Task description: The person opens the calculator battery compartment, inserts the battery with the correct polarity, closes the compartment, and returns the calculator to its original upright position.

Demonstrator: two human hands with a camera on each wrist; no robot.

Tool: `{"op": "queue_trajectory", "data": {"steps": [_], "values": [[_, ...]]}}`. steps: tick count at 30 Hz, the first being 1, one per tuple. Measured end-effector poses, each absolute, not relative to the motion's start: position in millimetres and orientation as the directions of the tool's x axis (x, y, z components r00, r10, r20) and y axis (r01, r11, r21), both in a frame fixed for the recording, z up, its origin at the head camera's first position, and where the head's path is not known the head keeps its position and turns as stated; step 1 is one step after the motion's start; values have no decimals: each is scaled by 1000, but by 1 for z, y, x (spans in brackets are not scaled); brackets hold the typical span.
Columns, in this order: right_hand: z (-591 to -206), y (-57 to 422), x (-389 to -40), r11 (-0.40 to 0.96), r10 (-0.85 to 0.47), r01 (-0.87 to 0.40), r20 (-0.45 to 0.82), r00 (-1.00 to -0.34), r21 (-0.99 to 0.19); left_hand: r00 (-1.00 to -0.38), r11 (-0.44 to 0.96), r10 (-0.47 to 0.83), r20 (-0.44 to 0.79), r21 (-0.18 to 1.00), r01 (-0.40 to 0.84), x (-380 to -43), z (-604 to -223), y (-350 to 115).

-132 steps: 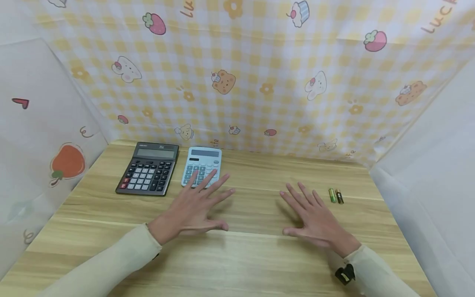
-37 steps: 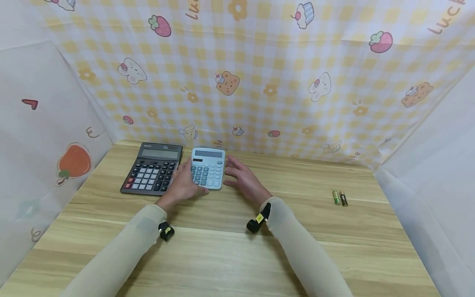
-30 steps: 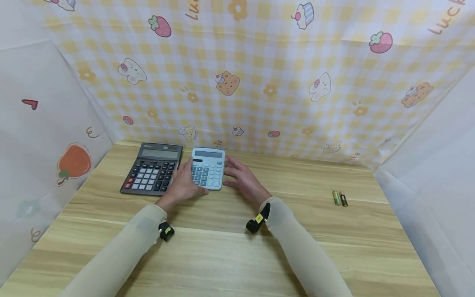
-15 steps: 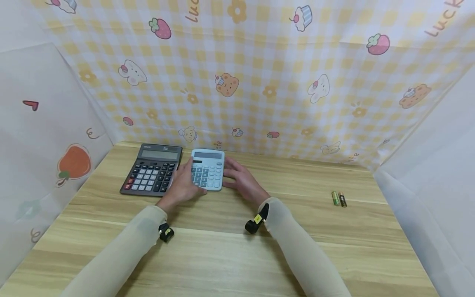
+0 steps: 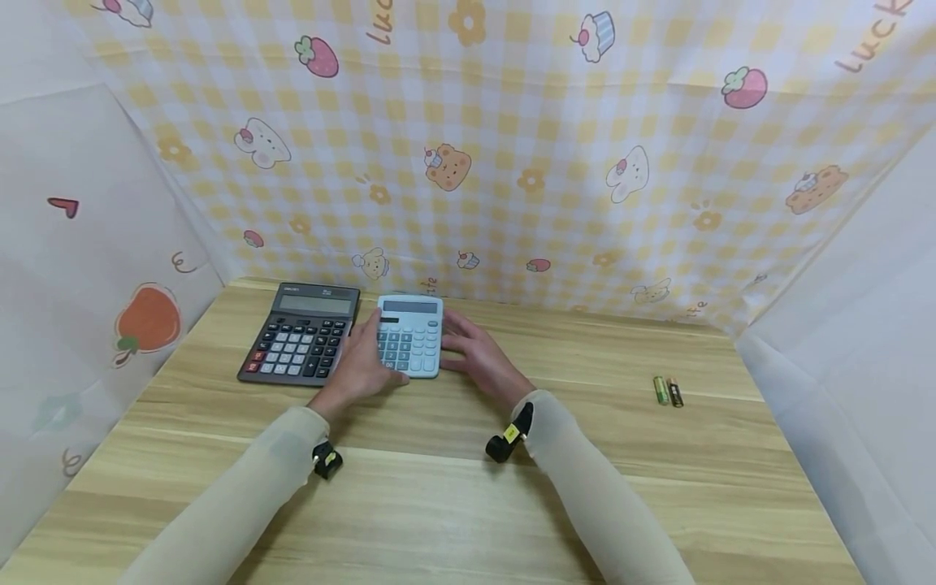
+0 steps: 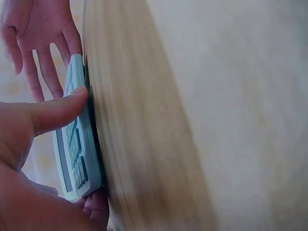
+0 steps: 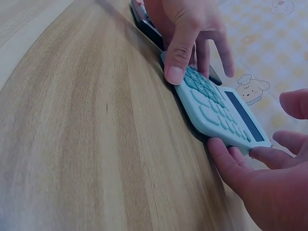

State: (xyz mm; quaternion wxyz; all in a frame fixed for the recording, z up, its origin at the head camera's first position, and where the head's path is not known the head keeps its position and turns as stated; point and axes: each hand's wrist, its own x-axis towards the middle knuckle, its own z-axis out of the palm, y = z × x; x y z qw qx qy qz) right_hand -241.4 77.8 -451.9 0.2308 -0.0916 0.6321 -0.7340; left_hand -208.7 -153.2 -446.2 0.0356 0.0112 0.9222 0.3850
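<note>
A light-blue calculator (image 5: pixel 420 345) lies at the back of the wooden table, face up with its display away from me. My left hand (image 5: pixel 360 364) holds it by its left side, the thumb at the near edge. In the left wrist view that thumb presses the rim of the calculator (image 6: pixel 86 144) while fingertips curl in at its left end. On the other side my right hand (image 5: pixel 483 357) has loose fingers touching the right edge. The right wrist view shows its thumb (image 7: pixel 294 103) raised away from the calculator (image 7: pixel 216 113).
A larger dark grey calculator (image 5: pixel 292 349) lies just left of the light-blue one, partly behind my left hand. Two small batteries, one green (image 5: pixel 661 391) and one black (image 5: pixel 676 393), lie far to the right. A checked cloth (image 5: pixel 541 219) hangs behind the table.
Both hands, spread over the table at first, have come in to either side of the light-blue calculator. In the last second they and the calculator have hardly moved.
</note>
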Motion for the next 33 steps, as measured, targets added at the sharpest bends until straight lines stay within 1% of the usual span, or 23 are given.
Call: {"op": "queue_trajectory", "data": {"steps": [12,22,29,33], "values": [[-453,86,-234,-83,-456,201,-142,-878,-976,-996,660,89,8,748,65,-204,-447,-149],[-452,99,-226,-88,-480,189,-125,-869,-978,-996,657,87,-24,752,39,-196,-446,-145],[-451,110,-219,-108,-481,184,-111,-870,-977,-993,624,121,-6,778,72,-189,-446,-141],[-451,116,-217,-105,-484,177,-105,-869,-979,-992,621,123,-9,781,69,-186,-447,-141]]}}
